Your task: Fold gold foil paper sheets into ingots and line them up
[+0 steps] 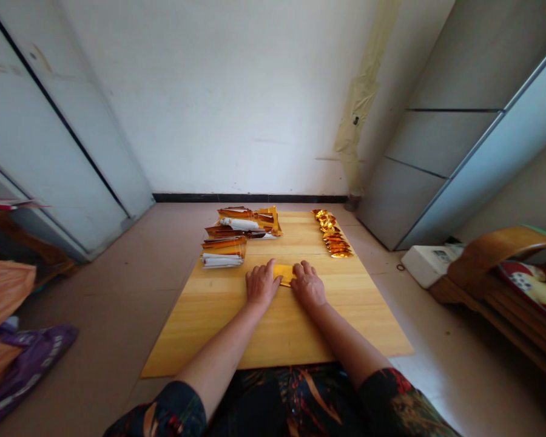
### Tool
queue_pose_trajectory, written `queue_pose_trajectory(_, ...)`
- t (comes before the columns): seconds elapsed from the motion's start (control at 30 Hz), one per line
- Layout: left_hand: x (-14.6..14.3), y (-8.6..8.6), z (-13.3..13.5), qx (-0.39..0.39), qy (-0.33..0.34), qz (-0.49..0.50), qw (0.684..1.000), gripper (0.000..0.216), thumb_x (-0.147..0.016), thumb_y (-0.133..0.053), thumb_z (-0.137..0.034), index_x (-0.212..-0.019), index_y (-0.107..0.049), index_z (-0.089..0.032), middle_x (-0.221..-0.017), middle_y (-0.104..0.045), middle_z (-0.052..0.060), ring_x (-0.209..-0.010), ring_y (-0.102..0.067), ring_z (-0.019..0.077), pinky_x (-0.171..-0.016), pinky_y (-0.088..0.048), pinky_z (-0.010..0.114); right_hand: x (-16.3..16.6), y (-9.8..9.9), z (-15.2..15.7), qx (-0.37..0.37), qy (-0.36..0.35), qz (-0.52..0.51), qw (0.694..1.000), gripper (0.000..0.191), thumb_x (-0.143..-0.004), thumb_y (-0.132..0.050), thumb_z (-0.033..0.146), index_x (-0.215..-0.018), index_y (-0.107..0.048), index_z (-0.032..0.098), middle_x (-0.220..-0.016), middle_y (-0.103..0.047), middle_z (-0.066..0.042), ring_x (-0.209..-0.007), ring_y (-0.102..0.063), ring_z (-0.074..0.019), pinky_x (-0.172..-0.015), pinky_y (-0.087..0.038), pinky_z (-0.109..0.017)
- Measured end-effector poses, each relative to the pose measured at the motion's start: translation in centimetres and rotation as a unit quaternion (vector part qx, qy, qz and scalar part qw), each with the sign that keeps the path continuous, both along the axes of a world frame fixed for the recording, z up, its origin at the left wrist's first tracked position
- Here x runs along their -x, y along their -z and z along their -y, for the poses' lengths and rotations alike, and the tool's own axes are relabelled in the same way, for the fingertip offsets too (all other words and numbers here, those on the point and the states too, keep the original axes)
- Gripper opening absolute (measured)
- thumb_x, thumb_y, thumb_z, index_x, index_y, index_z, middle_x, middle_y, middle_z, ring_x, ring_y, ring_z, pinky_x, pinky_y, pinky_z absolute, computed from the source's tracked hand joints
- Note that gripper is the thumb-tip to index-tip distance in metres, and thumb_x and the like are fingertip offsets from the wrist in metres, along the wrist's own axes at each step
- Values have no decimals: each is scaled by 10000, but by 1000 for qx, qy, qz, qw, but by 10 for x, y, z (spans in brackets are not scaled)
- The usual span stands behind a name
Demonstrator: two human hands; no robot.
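Head view: the person is sitting at a low wooden board (209, 321) lying on the floor, with both forearms reaching forward over it. The left hand (261, 283) is resting palm down on the board, fingers loosely stretched and close together, its thumb lying on the left edge of a small gold sheet (284, 272). The right hand (308, 284) is lying palm down as well, fingers slightly curled, its fingertips pressing on the right edge of the same sheet. Neither hand is gripping the sheet; both are pinning it flat, near the middle of the board and between the two hands (only a narrow strip of it is showing). Beyond the left hand, stacks of gold paper (225, 244) are sitting at the far left of the board. Beyond the right hand, a row of folded gold pieces (333, 235) is running along the far right edge.
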State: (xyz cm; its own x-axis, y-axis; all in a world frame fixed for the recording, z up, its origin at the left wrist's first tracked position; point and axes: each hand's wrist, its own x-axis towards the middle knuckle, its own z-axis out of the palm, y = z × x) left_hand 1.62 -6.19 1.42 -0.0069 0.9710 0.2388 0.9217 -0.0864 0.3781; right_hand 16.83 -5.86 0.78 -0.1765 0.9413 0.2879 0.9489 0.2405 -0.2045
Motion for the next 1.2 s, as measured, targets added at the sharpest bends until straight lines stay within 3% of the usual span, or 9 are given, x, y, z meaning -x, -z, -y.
queue_pose_trajectory(0.2, 9, 1, 6, -49, 38, 9, 998, 424, -783, -601, -277, -1200, -530, -242, -1091, -605, 90, -1044, -487, 260, -873, -343, 377, 1, -2, 0, 11, 4, -5, 1000, 289, -826, -488, 193, -1113, -517, 212, -1177, -535, -109, -965, -524, -219, -785, -451, -314)
queue_pose_trajectory(0.47, 11, 6, 2, -27, 13, 26, 999, 404, -753, -605, -234, -1152, -562, -283, -1238, -548, 71, -1137, -437, 283, -913, -343, 450, -6, -4, -2, 9, -26, -25, 999, 344, -849, -496, 217, -1193, -492, 209, -1225, -538, -99, -994, -567, -199, -822, -452, -284)
queue_pose_trajectory(0.53, 14, 6, 4, -54, 49, 43, 996, 371, -741, -584, -152, -1092, -598, -270, -1209, -570, 61, -1147, -442, 262, -943, -345, 431, -6, -3, -2, 2, -29, -22, 999, 355, -856, -486, 216, -1211, -486, 210, -1228, -539, -106, -1010, -565, -203, -830, -453, -290)
queue_pose_trajectory(0.6, 17, 5, 9, -80, 128, 37, 988, 332, -751, -542, -101, -1025, -634, -265, -1159, -601, 46, -1153, -448, 237, -976, -340, 410, -6, -1, -2, -1, -29, -21, 999, 364, -857, -479, 214, -1221, -485, 206, -1230, -540, -110, -1022, -562, -206, -836, -455, -296)
queue_pose_trajectory(0.7, 20, 4, 16, -83, 221, -2, 972, 275, -785, -520, -129, -991, -654, -252, -1103, -627, 51, -1124, -475, 231, -991, -343, 403, -6, 1, -4, 3, -27, -26, 999, 369, -844, -482, 202, -1213, -500, 206, -1236, -539, -104, -1016, -565, -203, -841, -457, -293)
queue_pose_trajectory(0.9, 17, 4, 20, -61, 231, -47, 970, 242, -821, -513, -190, -1028, -638, -211, -1039, -628, 87, -1016, -527, 237, -923, -385, 405, -15, -7, 0, -40, -18, -32, 999, 320, -839, -492, 172, -1152, -559, 185, -1332, -476, -142, -1044, -544, -219, -854, -452, -315)
queue_pose_trajectory(1.0, 15, 4, 20, -57, 232, -54, 970, 254, -827, -503, -180, -1043, -635, -205, -1017, -624, 91, -1005, -529, 237, -907, -393, 396, -15, -14, 13, -83, -84, 16, 993, 252, -852, -535, 256, -1094, -606, 258, -1398, -427, -101, -1098, -492, -260, -880, -422, -390)
queue_pose_trajectory(1.07, 15, 3, 20, -55, 231, -57, 970, 252, -827, -497, -170, -1031, -641, -200, -996, -620, 95, -997, -529, 238, -901, -397, 392, -11, -14, 22, -90, -124, 29, 988, 311, -830, -579, 307, -1141, -590, 302, -1439, -380, -81, -1175, -435, -291, -904, -397, -430)
queue_pose_trajectory(1.2, 15, 1, 23, -60, 221, -73, 971, 231, -827, -496, -168, -999, -648, -191, -969, -613, 99, -992, -521, 241, -902, -400, 394, -8, -4, 27, -95, -107, 4, 990, 579, -780, -611, 275, -1334, -444, 265, -1468, -329, -119, -1240, -381, -300, -946, -371, -439)
